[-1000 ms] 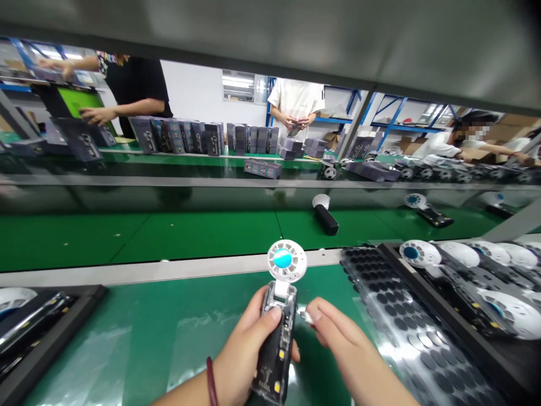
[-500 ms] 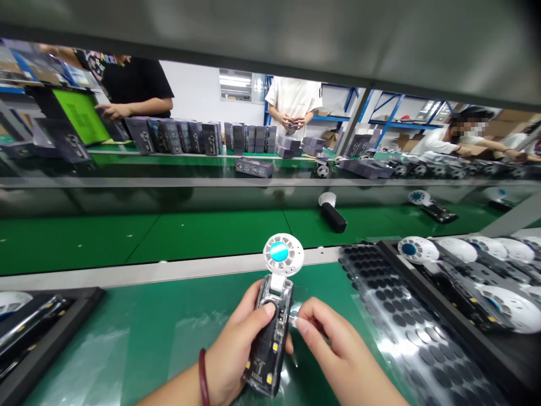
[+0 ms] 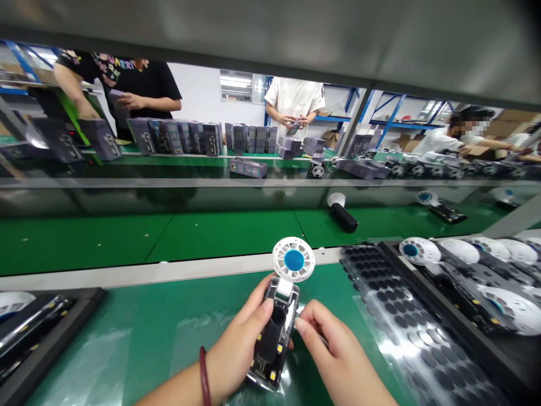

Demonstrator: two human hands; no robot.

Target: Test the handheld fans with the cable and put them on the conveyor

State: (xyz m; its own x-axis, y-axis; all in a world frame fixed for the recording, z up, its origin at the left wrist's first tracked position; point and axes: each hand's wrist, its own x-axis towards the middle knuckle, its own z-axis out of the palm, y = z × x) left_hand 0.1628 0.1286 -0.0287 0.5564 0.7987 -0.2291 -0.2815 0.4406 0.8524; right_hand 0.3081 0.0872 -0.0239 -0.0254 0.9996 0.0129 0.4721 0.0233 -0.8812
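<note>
The handheld fan (image 3: 276, 321) sits upright over the green mat (image 3: 139, 338), left hand (image 3: 239, 352) wrapped around its body. The right hand (image 3: 333, 355) pinches something small (too tiny to identify) against the fan's side — apparently a fitting step, calling for steady pressing. A sheet of black pads (image 3: 406, 327) lies right of the fan.

Bare green mat (image 3: 139, 338) lies open leftward; sticker sheet (image 3: 401, 316) and tray (image 3: 473, 293) crowd the right.

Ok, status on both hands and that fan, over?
Left hand gripping the handheld fan upright. Right hand pinching at the fan's side near the neck. Sticker sheet and tray of fans lie to the right, not in the way.
</note>
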